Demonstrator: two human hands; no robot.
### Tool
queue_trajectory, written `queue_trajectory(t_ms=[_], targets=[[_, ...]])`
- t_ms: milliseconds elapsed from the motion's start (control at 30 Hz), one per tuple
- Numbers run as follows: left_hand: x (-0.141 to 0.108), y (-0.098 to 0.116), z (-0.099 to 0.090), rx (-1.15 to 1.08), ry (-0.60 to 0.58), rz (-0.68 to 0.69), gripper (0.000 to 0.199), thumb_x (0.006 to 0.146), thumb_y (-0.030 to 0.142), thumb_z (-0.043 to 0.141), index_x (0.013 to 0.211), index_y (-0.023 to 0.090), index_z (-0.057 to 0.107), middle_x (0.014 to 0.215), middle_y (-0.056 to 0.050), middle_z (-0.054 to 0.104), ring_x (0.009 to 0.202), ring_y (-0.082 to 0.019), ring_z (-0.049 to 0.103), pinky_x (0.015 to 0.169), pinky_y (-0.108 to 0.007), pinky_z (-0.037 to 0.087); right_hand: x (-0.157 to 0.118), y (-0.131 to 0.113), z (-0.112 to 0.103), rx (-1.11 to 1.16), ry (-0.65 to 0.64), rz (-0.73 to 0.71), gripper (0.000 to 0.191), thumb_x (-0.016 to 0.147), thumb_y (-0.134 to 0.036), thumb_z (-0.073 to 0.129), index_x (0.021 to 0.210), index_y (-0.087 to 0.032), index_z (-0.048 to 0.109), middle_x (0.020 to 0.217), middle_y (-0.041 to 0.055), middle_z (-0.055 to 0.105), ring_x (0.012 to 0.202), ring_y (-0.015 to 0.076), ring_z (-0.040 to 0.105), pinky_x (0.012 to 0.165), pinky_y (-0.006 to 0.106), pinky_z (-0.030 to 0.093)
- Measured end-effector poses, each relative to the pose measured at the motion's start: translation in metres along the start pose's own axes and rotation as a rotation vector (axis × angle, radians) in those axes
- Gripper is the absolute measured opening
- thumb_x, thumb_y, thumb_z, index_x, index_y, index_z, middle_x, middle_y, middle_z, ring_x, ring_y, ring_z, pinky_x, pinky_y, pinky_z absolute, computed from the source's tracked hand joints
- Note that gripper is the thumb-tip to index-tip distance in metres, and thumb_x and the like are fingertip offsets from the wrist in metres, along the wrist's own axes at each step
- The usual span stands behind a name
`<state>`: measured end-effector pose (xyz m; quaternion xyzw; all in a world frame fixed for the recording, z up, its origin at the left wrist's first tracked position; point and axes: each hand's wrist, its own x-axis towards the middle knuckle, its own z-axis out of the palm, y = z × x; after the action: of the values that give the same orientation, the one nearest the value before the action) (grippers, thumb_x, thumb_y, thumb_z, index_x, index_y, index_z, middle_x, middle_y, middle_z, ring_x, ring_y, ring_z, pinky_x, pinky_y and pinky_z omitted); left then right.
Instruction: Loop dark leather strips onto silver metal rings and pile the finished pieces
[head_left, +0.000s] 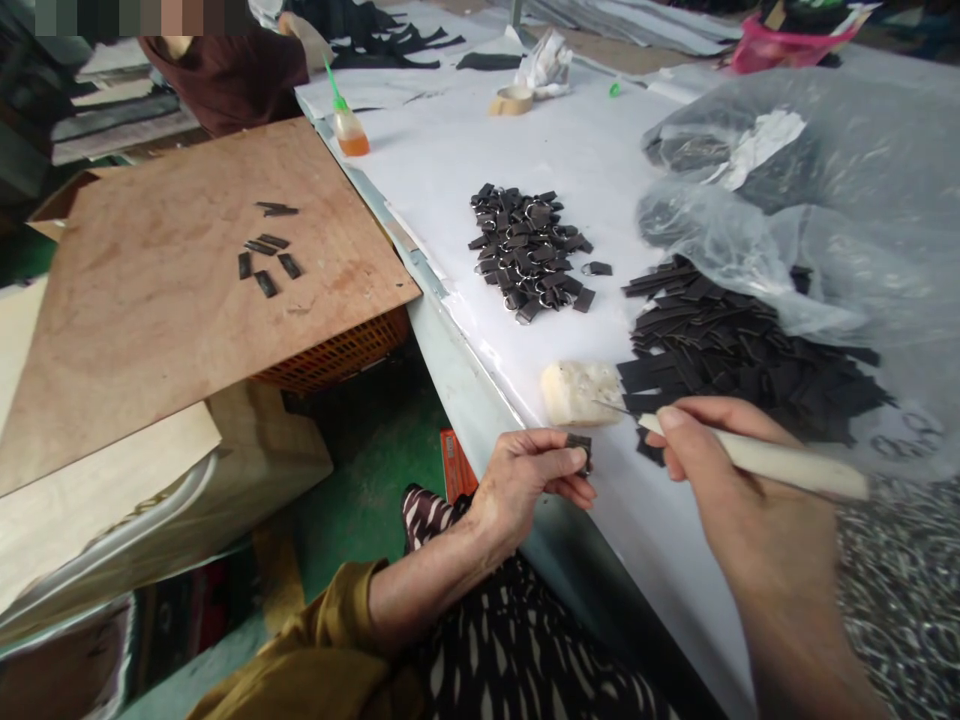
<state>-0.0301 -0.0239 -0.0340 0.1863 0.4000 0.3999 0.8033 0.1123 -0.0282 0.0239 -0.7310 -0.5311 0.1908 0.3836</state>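
Between the thumb and fingers of my left hand [536, 470] is a small dark tab [579, 452], held over the near edge of the white table. My right hand [739, 500] grips an awl-like tool by its pale handle [795, 466]; its thin metal tip points left, near a worn cream block [581, 392]. Behind the block, dark tabs with metal rings lie in a pile [529, 245]. A heap of flat black strips [735, 345] sits just beyond my right hand, partly under clear plastic.
A wooden board [172, 290] with several dark pieces is at left. A bottle of orange liquid [351, 130], a tape roll [511, 100] and a pink basket [795, 42] stand farther back. Metal rings [907, 590] lie at lower right. Another person [232, 75] is at upper left.
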Motion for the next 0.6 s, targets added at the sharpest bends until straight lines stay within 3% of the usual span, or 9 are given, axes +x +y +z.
queue_trajectory(t_ms=[300,600], targets=[[0.003,0.001,-0.006,0.004,-0.007,0.021,0.021,0.062,0.029,0.072,0.063,0.010,0.063,0.051,-0.003,0.059,0.046,-0.012,0.055,0.056,-0.027,0.046,0.005,0.003,0.015,-0.002,-0.086,-0.117,0.017,0.080,-0.040,0.059,0.076,-0.022,0.060,0.063,0.0000,0.061,0.056,0.0155,0.056,0.052,0.028,0.042],[0.005,-0.002,-0.007,0.004,-0.018,0.040,0.018,0.064,0.028,0.070,0.065,0.010,0.064,0.052,-0.001,0.055,0.045,-0.010,0.050,0.049,-0.025,0.042,0.008,0.001,0.027,-0.035,-0.110,-0.144,0.018,0.081,-0.037,0.057,0.072,-0.021,0.058,0.059,-0.0020,0.055,0.052,0.0118,0.048,0.049,0.024,0.039]])
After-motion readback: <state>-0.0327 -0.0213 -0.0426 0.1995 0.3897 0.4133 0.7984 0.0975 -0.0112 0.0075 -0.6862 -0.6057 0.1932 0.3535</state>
